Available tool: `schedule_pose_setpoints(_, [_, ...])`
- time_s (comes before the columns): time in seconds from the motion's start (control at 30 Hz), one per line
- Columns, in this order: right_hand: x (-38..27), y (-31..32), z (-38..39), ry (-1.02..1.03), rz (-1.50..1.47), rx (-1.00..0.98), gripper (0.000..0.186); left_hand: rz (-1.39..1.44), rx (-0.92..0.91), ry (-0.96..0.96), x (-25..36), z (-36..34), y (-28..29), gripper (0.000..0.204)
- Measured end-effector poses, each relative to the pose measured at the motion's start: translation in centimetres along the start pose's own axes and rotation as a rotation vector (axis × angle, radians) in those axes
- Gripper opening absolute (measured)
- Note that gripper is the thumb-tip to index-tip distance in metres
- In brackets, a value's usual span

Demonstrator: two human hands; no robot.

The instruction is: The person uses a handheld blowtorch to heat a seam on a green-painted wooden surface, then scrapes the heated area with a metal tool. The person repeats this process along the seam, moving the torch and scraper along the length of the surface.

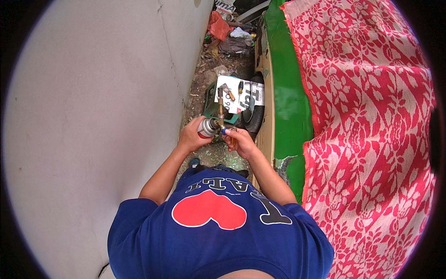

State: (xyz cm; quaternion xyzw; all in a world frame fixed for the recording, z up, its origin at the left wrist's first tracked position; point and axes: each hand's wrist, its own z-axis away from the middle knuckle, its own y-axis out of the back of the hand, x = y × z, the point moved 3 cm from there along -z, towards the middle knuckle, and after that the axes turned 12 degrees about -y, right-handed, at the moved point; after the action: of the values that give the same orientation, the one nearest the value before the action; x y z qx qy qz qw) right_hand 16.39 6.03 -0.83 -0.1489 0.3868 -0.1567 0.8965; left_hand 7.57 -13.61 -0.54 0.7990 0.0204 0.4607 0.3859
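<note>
As seen from the head view, the step in hand appears to be setting a blowtorch [220,106], centre of frame, atop its gas can [205,129]. The left hand [189,136] has its fingers wrapped round the can; the right hand [241,143] has thumb and fingers pinched at the blue knob [225,131]. Next move, in my judgement, calls for a steady can and a measured turn. Count: one blowtorch, one can, one knob; upper centre, one white sheet [259,95] bearing two hand tools [240,87]; beside it, one tyre [253,123].

Single upright fisheye view, from the head, facing steeply down, blue shirt [223,244] close, ground [238,61] farther off
</note>
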Motion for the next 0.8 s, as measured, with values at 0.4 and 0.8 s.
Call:
schedule_pose_setpoints(0.4, [0.7, -1.0, -0.3, -0.058, -0.229, -0.289, 0.036, 0.105, 0.085, -0.027, -0.8, 0.3, -0.9, 0.081])
schedule_pose_setpoints(0.8, [0.3, -0.4, -0.3, -0.002, -0.159, -0.130, 0.032, 0.020, 0.017, 0.030, 0.3, 0.1, -0.3, 0.082])
